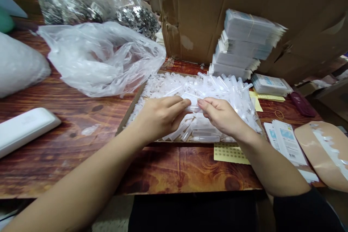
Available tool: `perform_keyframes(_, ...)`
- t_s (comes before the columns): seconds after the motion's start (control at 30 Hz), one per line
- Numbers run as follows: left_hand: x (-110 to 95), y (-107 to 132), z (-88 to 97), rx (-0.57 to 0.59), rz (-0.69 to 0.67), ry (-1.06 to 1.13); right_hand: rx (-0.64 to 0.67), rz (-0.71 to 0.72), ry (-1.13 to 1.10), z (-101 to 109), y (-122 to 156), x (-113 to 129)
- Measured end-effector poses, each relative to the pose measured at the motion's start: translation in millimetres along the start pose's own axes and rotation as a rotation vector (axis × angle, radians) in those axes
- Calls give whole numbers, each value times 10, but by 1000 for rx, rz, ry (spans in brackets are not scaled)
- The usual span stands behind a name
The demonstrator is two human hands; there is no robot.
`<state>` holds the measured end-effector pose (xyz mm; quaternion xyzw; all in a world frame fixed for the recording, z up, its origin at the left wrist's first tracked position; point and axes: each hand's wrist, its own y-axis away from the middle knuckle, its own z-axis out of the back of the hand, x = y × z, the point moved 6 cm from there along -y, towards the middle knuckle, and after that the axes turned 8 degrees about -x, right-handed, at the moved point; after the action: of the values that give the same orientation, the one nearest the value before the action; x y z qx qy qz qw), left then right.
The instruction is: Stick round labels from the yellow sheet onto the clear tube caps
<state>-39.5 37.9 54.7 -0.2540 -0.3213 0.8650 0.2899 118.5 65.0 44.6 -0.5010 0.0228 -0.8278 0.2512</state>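
Observation:
Both of my hands meet above a shallow cardboard tray [126, 117] full of small translucent plastic parts. My left hand [160, 116] is closed, its fingertips pinching the left end of a clear plastic tube [194, 108]. At the other end, the thumb and fingers of my right hand [220, 114] grip the same tube. The tube lies roughly level between them; its ends are hidden by my fingers. Loose plastic tubes [206, 138] lie below my hands and on the tray's right side. Smaller whitish caps or fittings [160, 83] are heaped at the back left.
A crumpled clear plastic bag [106, 58] lies left of the tray. Behind stand a large cardboard box [198, 14] and stacked printed packets [241, 47]. Yellow sticker sheets [231, 154], printed cards [288, 143] and a dark red phone-like object [302, 104] are on the right. A white case [27, 127] sits left.

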Motion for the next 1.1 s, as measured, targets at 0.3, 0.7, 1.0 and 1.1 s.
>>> perform_keyframes(0.3,758,36,128,167,432,-336,-212,117,436,628,-223,-63)
perform_keyframes(0.7,1397,257,-93,479,529,-478,-200,282,804,728,-350,-283)
perform_keyframes(1.0,1402,247,-59,404,565,-371,378,527,1015,-722,-962,165)
perform_keyframes(1.1,1408,246,5,372,594,-327,428,454,1074,-893,-1062,90)
